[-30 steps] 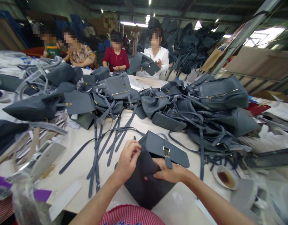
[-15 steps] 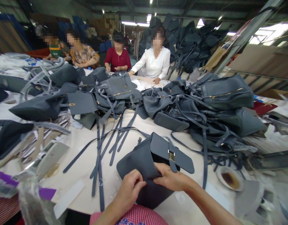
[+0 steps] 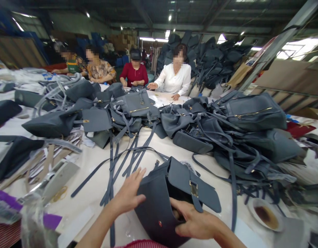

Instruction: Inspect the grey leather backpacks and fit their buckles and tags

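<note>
A dark blue-grey leather bag (image 3: pixel 153 203) leans at the table's near edge, its flap (image 3: pixel 183 179) with a gold buckle (image 3: pixel 193 188) folded back to the right. On the front panel sits a small shiny stud (image 3: pixel 160 224). My right hand (image 3: pixel 192 218) grips the mouth's edge, fingers inside the bag and thumb outside; the fingertips are hidden. Beside the bag's left side, my left hand (image 3: pixel 130 194) is open with its fingers stretched out and thumb apart, close to or touching the leather. A long strap (image 3: pixel 107 160) trails from the bag to the left.
Similar bags (image 3: pixel 138 105) are heaped across the table's middle and right (image 3: pixel 254 110), with loose straps hanging. A dish of brown stuff (image 3: pixel 266 213) stands at right. Paper strips (image 3: pixel 49 162) and rubber bands (image 3: pixel 59 194) lie at left. Several people sit across the table.
My left hand has let go of the bag's edge and moved up and left, its fingers opening. The stud on the panel now shows. My right hand stays in the bag's mouth.
</note>
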The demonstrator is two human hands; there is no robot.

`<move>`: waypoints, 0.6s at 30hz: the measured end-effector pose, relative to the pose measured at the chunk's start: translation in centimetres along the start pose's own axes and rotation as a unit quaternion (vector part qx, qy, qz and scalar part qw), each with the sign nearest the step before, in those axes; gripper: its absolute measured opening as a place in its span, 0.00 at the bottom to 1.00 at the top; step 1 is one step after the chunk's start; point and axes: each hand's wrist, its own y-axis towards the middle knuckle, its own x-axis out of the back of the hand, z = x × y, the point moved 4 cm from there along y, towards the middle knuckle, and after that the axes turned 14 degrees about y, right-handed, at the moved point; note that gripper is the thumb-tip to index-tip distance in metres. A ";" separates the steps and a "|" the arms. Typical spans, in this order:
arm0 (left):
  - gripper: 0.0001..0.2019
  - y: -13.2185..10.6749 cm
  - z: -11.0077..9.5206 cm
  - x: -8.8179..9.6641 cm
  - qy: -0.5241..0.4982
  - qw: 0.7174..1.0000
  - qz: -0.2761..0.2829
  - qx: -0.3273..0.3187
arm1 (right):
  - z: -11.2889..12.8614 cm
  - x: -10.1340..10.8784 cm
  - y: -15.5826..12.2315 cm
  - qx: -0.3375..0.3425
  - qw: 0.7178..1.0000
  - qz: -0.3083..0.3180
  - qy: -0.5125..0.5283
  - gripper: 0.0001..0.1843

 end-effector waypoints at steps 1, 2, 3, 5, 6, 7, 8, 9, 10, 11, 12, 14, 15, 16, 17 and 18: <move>0.43 0.5 -0.3 -1.0 -0.047 0.997 0.040 -0.036 | 0.0 0.0 0.2 -0.010 0.999 0.022 0.026 0.36; 0.46 0.8 -0.8 -1.9 -0.085 0.993 0.067 -0.057 | 0.1 0.0 0.4 -0.015 0.998 0.042 0.054 0.39; 0.46 1.0 -1.2 -2.8 -0.109 0.989 0.074 -0.062 | 0.3 0.1 0.7 -0.016 0.995 0.056 0.079 0.40; 0.41 1.1 -1.6 -4.2 -0.129 0.990 0.044 -0.046 | 1.1 0.2 1.3 -0.006 0.993 0.060 0.100 0.42; 0.35 1.0 -1.5 -4.7 -0.138 0.990 0.017 -0.033 | 1.5 0.1 1.7 0.000 0.995 0.047 0.090 0.43; 0.28 0.9 -1.3 -5.1 -0.149 0.989 -0.010 -0.020 | 1.8 0.0 1.9 0.006 0.997 0.024 0.066 0.45; 0.22 0.8 -0.9 -5.4 -0.161 0.986 -0.033 -0.007 | 2.1 -0.3 2.1 0.008 0.999 -0.004 0.035 0.47; 0.16 0.6 -0.4 -5.7 -0.172 0.984 -0.053 0.005 | 2.1 -0.8 2.2 0.005 0.999 -0.036 0.002 0.47; 0.11 0.4 0.1 -5.9 -0.183 0.980 -0.072 0.015 | 2.0 -1.3 2.1 -0.005 0.997 -0.073 -0.027 0.45; 0.08 0.3 0.7 -6.1 -0.192 0.977 -0.091 0.020 | 1.8 -1.8 1.7 -0.015 0.993 -0.109 -0.043 0.42; 0.07 0.1 1.2 -6.3 -0.199 0.974 -0.108 0.022 | 1.5 -2.3 1.2 -0.023 0.989 -0.142 -0.045 0.39; 0.06 -0.4 2.1 -6.6 -0.211 0.968 -0.138 0.024 | 0.7 -3.2 -0.6 -0.024 0.982 -0.185 -0.022 0.34; 0.06 -0.7 2.4 -6.7 -0.215 0.966 -0.145 0.026 | 0.3 -3.4 -1.7 -0.015 0.981 -0.195 -0.003 0.31; 0.07 -1.1 2.7 -6.9 -0.218 0.965 -0.146 0.029 | -0.1 -3.4 -2.8 -0.003 0.980 -0.200 0.019 0.28; 0.08 -1.4 2.9 -7.1 -0.221 0.964 -0.142 0.032 | -0.5 -3.2 -4.0 0.007 0.978 -0.203 0.041 0.23; 0.09 -1.8 3.1 -7.2 -0.223 0.965 -0.137 0.035 | -1.0 -2.8 -5.1 0.014 0.976 -0.208 0.057 0.16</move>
